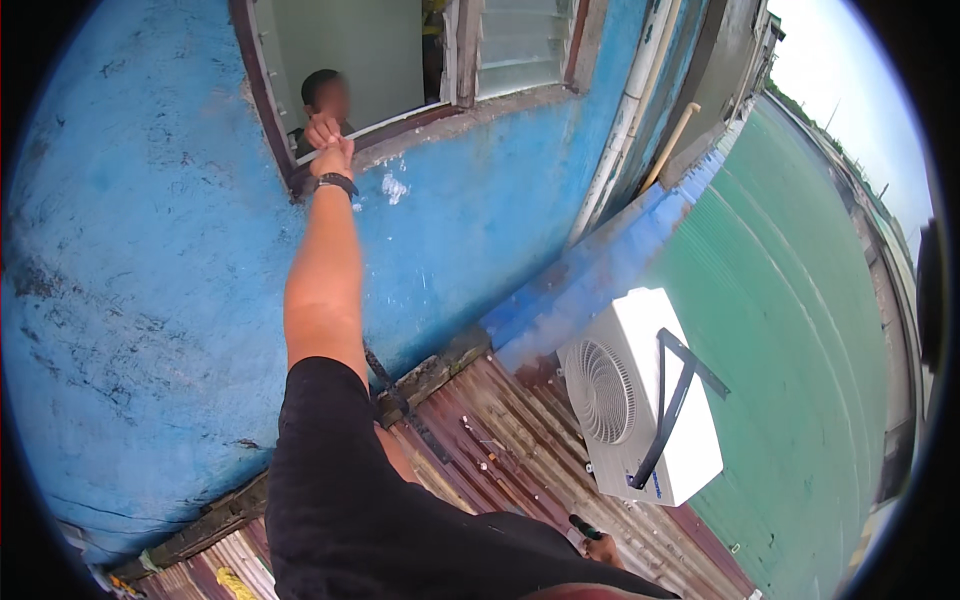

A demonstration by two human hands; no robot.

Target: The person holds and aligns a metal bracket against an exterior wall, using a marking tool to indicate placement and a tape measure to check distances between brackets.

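My left arm reaches up to an open window. My left hand (334, 158), with a dark band on the wrist, is closed at the sill. It meets the hand (321, 130) of a person inside; whatever passes between the fingers is too small to make out. Low on the right, my right hand (602, 549) is wrapped round a dark cylindrical handle (582, 525), whose other end is hidden by my black shirt. The window frame (268, 90) is brown and set in a blue wall (150, 250).
A white air-conditioner outdoor unit (690, 450) stands on the rusty corrugated roof (530, 450), a black metal bracket (672, 425) on it. Another dark metal bar (405, 405) leans near the wall's base. White pipes (625, 120) run down the wall. A green roof (790, 330) spreads beyond.
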